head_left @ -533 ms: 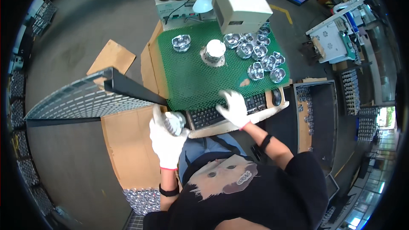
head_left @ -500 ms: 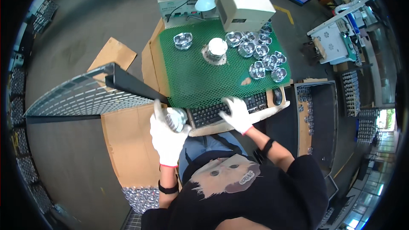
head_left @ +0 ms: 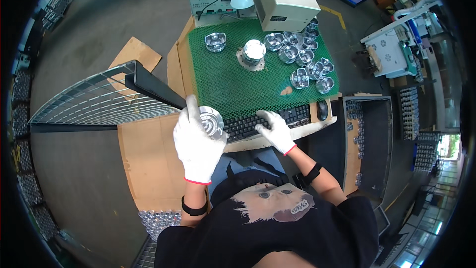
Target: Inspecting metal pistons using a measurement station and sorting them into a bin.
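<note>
The metal cup [head_left: 212,123] is silver and round, with shiny concentric rings on the face turned upward. It is located in the left hand [head_left: 197,151], above the near left corner of the green mat [head_left: 223,89], beside the keyboard [head_left: 243,129]. The left thumb and fingers pinch it, one finger extended along its left side. The left forearm points forward. The right hand [head_left: 276,133] is angled inward over the keyboard, thumb parted from the fingers; key contact cannot be determined. Farther out, similar cups [head_left: 299,78] stand on the mat.
</note>
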### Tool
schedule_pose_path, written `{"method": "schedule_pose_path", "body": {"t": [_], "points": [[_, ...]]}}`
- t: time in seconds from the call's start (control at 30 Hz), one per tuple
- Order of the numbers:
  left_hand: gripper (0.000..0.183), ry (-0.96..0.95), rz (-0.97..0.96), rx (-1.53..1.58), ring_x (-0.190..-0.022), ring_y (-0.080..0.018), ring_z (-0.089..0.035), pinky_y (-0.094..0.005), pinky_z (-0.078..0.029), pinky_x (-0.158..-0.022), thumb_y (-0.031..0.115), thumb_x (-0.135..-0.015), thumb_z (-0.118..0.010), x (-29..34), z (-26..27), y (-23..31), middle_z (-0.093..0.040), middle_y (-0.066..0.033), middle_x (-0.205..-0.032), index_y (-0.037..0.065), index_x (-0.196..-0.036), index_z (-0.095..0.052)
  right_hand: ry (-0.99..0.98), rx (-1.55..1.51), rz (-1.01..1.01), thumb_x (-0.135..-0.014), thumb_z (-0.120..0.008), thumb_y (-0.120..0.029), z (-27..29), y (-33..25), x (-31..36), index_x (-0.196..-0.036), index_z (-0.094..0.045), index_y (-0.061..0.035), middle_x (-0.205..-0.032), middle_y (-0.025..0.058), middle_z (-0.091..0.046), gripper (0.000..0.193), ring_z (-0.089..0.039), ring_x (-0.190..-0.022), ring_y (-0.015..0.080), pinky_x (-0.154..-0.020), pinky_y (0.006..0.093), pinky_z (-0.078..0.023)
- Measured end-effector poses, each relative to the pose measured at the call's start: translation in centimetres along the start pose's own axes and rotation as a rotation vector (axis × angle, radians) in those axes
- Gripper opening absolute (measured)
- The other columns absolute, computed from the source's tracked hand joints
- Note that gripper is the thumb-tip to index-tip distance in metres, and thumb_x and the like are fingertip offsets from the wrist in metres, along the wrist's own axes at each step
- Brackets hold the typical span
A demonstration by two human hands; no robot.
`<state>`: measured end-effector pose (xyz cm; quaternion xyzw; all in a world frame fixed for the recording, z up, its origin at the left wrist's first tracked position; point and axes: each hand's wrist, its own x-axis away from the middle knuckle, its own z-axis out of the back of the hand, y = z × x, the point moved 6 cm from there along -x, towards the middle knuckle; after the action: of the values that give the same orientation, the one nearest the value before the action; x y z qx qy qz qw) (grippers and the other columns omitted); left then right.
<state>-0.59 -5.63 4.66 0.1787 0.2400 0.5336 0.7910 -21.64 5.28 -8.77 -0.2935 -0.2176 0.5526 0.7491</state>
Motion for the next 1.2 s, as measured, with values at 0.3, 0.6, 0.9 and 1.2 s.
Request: {"method": "schedule_pose_path", "body": {"t": [0.3,0.6,0.9,1.2], "points": [[0.088,-0.596,0.466,1.339,-0.109,-0.0238,-0.059,-0.0329,-0.05,-0.091,0.006,-0.069,-0.079,5.8,-14.1,-8.7,-0.054,-0.0178,-0.124,-0.001,-0.144,-0.034,-0.287,0.005,0.263,-0.073,-0.07,-0.033,-1.4,-7.8,-0.2,-0.135,-0.046,-0.0048,-0.125,0.0172,-0.057,0.072,-0.053,-0.117,0.034,-0.1,0.0422,-0.041],[0.06,-0.923,1.144,2.083,-0.077,-0.0318,-0.065,-0.0354,-0.055,-0.056,0.049,-0.092,-0.057,10.7,-16.1,-9.9,-0.062,-0.0208,-0.105,0.01,-0.137,-0.044,-0.299,-0.212,-0.007,-0.089,-0.054,-0.027,-7.6,-3.4,-4.3,-0.122,-0.059,-0.0133,-0.102,0.0175,-0.067,0.036,-0.065,-0.095,0.0348,-0.083,0.0417,-0.05],[0.053,-0.152,1.103,1.61,-0.084,-0.0275,-0.062,-0.0353,-0.055,-0.067,0.033,-0.093,-0.061,13.7,-14.0,-16.3,-0.058,-0.0213,-0.109,0.004,-0.135,-0.045,0.015,-0.031,-0.398,-0.087,-0.054,-0.033,-9.7,2.4,-22.5,-0.122,-0.063,-0.0141,-0.108,0.0177,-0.067,0.041,-0.064,-0.101,0.0349,-0.088,0.0435,-0.05],[0.045,-0.246,1.17,1.408,-0.086,-0.0269,-0.062,-0.0349,-0.054,-0.068,0.033,-0.093,-0.059,13.3,-16.0,-13.8,-0.059,-0.0155,-0.107,0.005,-0.128,-0.052,-0.017,-0.316,-0.25,-0.084,-0.059,-0.046,-7.5,2.8,-16.4,-0.125,-0.06,-0.0128,-0.11,0.0207,-0.066,0.053,-0.062,-0.105,0.0359,-0.093,0.0413,-0.047]]}}
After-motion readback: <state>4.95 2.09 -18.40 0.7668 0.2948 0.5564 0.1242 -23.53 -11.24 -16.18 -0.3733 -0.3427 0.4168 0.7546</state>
